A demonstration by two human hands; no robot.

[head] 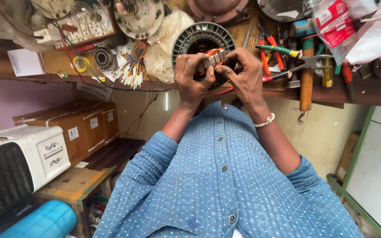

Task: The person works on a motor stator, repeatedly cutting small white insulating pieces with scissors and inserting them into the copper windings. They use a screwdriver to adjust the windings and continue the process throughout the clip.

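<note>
Both hands closed around a round stator of stacked grey steel laminations wound with copper wire, raised just above the cluttered wooden desk. Left hand gripping its near side, right hand pinching the other side, fingertips on the core. Probably heavy and rigid at the steel core; thin windings likely fragile, so best held by the laminations. Behind it, a ribbed grey metal motor housing.
</note>
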